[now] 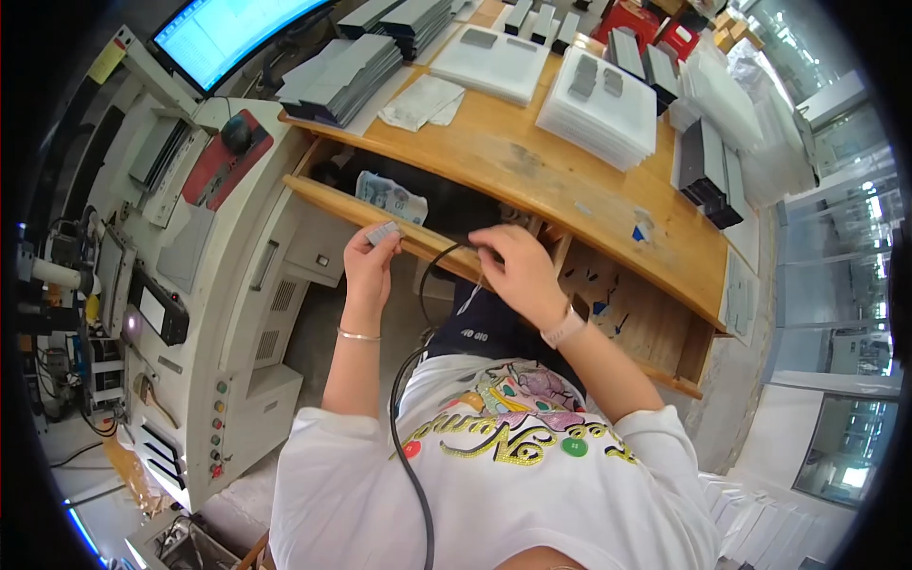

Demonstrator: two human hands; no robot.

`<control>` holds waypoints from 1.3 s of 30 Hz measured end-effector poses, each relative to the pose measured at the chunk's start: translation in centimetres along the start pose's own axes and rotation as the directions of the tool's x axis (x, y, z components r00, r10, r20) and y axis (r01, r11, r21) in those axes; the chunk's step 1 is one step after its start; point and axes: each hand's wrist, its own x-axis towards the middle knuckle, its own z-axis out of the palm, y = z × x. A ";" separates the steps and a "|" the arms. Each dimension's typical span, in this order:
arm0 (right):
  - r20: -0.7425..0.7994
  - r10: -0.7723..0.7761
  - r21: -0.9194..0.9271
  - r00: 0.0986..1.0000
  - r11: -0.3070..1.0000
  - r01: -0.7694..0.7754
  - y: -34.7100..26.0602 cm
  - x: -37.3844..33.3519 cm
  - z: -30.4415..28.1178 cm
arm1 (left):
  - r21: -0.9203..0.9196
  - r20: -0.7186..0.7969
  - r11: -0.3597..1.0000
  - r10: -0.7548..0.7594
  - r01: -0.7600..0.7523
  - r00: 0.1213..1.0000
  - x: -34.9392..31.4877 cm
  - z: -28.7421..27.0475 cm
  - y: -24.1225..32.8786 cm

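Observation:
My left hand (369, 263) is raised by the front edge of an open drawer (313, 194). Its thumb and fingers pinch a small, flat grey piece (383, 232). To the right, my right hand (518, 274) is over the same drawer edge, fingers bent and closed. A thin black cable (423, 285) loops up to its fingertips, which seem to grip it; their inner side is partly hidden. A short pale strand (468, 302) hangs just below that hand. Inside the drawer, beyond my left hand, lies a crumpled blue-and-white packet (391, 196).
A second open drawer (655, 328) at right holds small dark and blue bits. On the wooden table (513, 161) are stacked white sheets (598, 119), grey metal profiles (351, 81) and a cloth (421, 102). A white machine cabinet (214, 332) with buttons stands left, near a monitor (228, 38).

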 end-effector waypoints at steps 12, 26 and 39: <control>0.124 0.305 0.358 0.944 0.874 -0.329 -0.3 -5.9 -3.3 | 0.207 -0.054 0.976 0.082 -0.070 0.995 1.2 2.2 -1.4; 0.107 0.245 0.456 0.964 0.849 -0.267 -0.9 -1.9 -7.1 | 0.387 0.118 0.915 -0.174 0.116 0.978 -0.1 9.7 3.7; 0.019 0.377 0.798 0.926 0.552 -0.241 1.4 1.1 -14.1 | 0.404 0.447 0.908 -0.300 0.109 0.843 1.1 20.6 2.1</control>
